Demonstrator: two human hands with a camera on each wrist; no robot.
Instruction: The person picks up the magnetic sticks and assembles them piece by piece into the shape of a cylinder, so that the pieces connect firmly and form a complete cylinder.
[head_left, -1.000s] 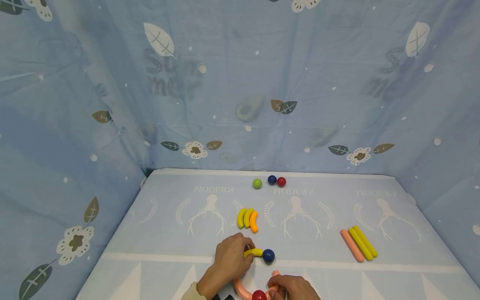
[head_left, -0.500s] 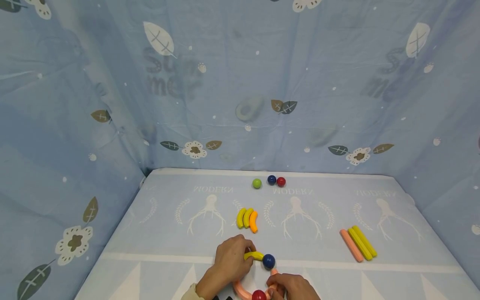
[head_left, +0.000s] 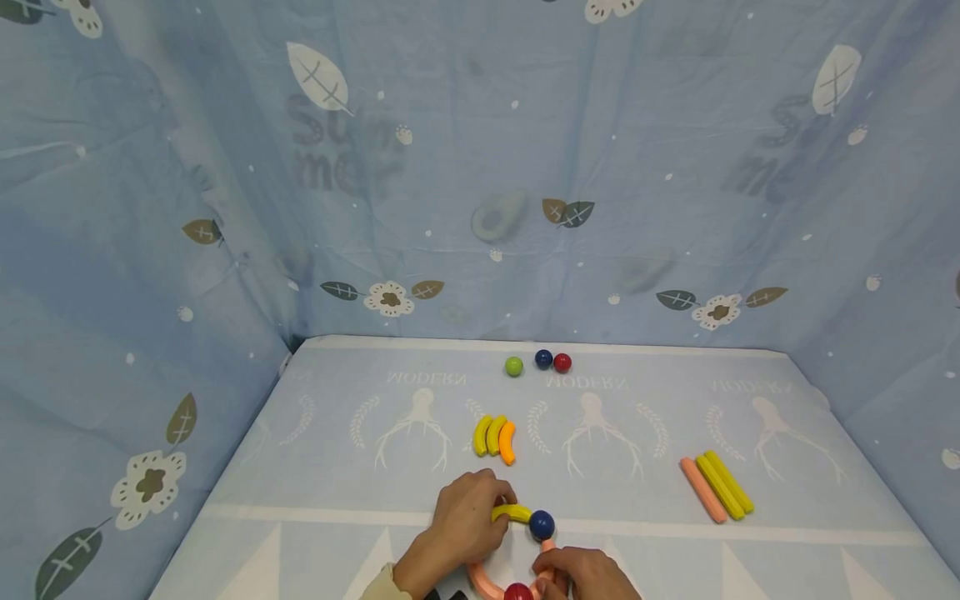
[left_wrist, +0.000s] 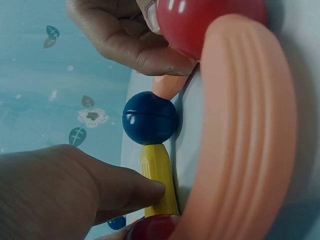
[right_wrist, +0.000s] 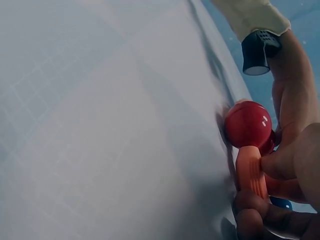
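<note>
In the head view my left hand (head_left: 468, 517) pinches a yellow curved magnetic rod (head_left: 513, 512), whose right end meets a blue ball (head_left: 542, 525). My right hand (head_left: 585, 575) grips a salmon curved rod (right_wrist: 250, 172) beside a red ball (head_left: 518, 592). The far end of that rod meets the blue ball (left_wrist: 150, 118) in the left wrist view. Another salmon curved rod (left_wrist: 245, 125) runs from the red ball (left_wrist: 200, 30) along the near side. A second red ball (left_wrist: 152, 229) sits by the yellow rod's other end, partly hidden. Together these pieces make a ring.
Two yellow-green curved rods and an orange one (head_left: 507, 443) lie beyond the hands. Green (head_left: 513, 367), blue (head_left: 543, 360) and red balls (head_left: 562, 363) sit near the table's back edge. Straight rods, one salmon (head_left: 703, 492) and two yellow (head_left: 725, 486), lie at right.
The blue ball and the yellow rod's right end have come toward me and slightly right, up to the tip of the salmon rod. My left hand has shifted slightly right; the right hand has barely moved.
</note>
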